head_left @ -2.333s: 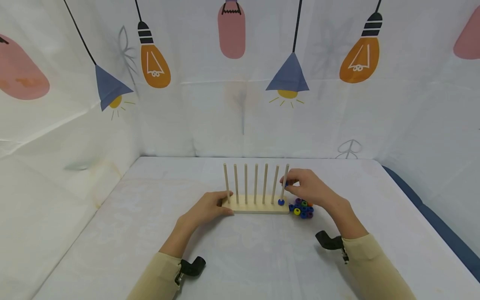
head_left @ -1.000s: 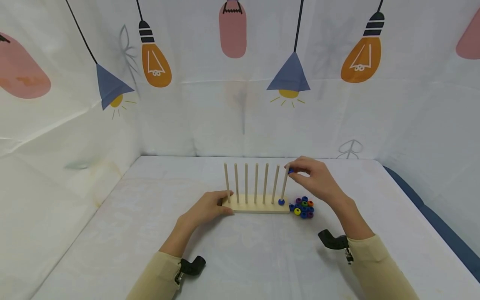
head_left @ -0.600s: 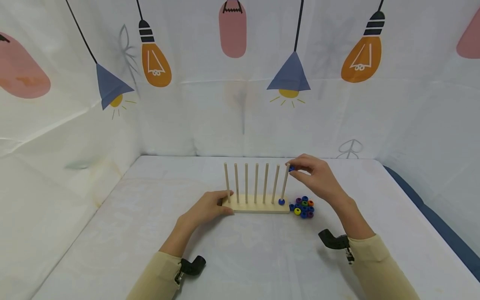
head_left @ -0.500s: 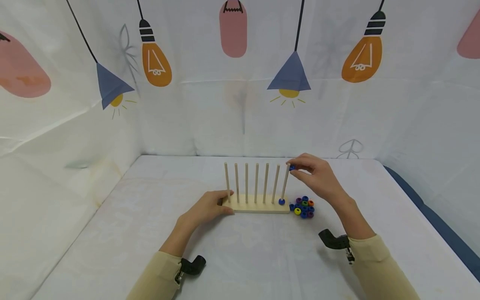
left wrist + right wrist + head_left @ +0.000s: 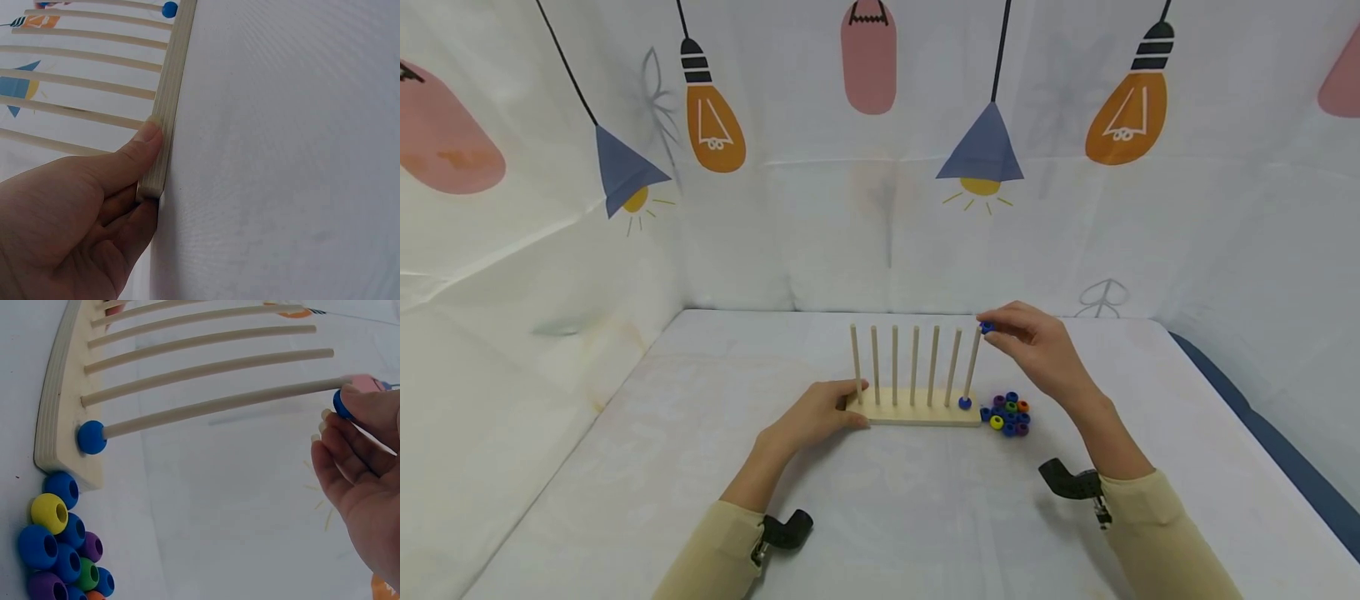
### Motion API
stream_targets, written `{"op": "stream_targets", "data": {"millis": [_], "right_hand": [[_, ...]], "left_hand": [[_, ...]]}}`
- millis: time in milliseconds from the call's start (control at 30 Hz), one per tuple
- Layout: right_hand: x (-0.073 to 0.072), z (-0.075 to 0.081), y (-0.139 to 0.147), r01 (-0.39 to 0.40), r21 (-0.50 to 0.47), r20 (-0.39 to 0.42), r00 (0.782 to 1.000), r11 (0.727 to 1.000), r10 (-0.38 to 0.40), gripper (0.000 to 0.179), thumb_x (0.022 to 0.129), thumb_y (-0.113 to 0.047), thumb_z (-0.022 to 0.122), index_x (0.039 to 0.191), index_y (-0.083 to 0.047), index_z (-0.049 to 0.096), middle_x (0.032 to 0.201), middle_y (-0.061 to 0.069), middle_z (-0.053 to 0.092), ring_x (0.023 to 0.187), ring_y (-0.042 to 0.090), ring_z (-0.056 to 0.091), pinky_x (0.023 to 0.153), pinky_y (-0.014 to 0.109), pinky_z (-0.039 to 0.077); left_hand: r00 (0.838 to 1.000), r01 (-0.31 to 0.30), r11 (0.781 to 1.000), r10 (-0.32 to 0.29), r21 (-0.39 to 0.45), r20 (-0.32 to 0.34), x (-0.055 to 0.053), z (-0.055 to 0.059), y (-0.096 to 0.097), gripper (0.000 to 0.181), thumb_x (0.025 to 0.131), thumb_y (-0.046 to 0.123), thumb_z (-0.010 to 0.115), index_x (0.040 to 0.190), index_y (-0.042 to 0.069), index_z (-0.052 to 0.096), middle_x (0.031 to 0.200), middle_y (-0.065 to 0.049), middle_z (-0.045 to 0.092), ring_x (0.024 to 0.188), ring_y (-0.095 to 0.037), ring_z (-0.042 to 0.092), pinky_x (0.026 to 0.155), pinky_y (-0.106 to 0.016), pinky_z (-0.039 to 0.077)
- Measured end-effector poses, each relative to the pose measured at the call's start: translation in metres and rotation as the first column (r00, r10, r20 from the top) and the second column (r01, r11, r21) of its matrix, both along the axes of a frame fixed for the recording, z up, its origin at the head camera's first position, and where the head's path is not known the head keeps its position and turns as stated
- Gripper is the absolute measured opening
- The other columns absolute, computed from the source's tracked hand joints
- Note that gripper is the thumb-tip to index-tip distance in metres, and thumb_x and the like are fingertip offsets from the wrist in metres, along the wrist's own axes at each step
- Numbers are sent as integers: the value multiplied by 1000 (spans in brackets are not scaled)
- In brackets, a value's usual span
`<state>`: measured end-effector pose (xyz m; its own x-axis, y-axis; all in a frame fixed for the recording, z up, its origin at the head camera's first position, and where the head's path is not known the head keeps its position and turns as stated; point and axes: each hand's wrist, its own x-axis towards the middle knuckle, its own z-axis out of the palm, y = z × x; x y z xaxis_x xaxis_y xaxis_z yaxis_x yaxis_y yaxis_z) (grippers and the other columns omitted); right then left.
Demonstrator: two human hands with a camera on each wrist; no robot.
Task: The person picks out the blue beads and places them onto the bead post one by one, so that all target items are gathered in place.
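We observe the left hand (image 5: 817,412) gripping the left end of the wooden seven-peg board (image 5: 917,414). The right hand (image 5: 1039,343) pinches a blue bead (image 5: 341,405) beside the tip of the rightmost peg (image 5: 219,405); we cannot tell whether they touch. A second blue bead (image 5: 92,437) encircles that peg's base. Loose multicoloured beads (image 5: 1009,417) lie clustered on the table (image 5: 910,517) at the board's right end.

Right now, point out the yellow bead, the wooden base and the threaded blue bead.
Yellow bead (image 5: 47,514), right wrist view: rounded side.
Wooden base (image 5: 921,413), head view: top face.
Threaded blue bead (image 5: 92,437), right wrist view: rounded side.
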<state>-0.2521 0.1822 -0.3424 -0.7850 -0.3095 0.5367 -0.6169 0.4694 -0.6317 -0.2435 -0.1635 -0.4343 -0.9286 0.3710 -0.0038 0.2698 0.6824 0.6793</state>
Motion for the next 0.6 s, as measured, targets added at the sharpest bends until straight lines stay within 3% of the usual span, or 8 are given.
{"op": "stream_targets", "data": {"millis": [600], "right_hand": [[4,2,-7,-28,-111,-14,1000,993,27,28,96,-3,63,122,-8,69,109,7,66,99,-2,61,87,8,50]], "left_hand": [[1000,-2,1000,2,0,-7,0,1,0,60,85,34,78,139,17,59,145,-3,56,140,-22,47,115,-44,40]]}}
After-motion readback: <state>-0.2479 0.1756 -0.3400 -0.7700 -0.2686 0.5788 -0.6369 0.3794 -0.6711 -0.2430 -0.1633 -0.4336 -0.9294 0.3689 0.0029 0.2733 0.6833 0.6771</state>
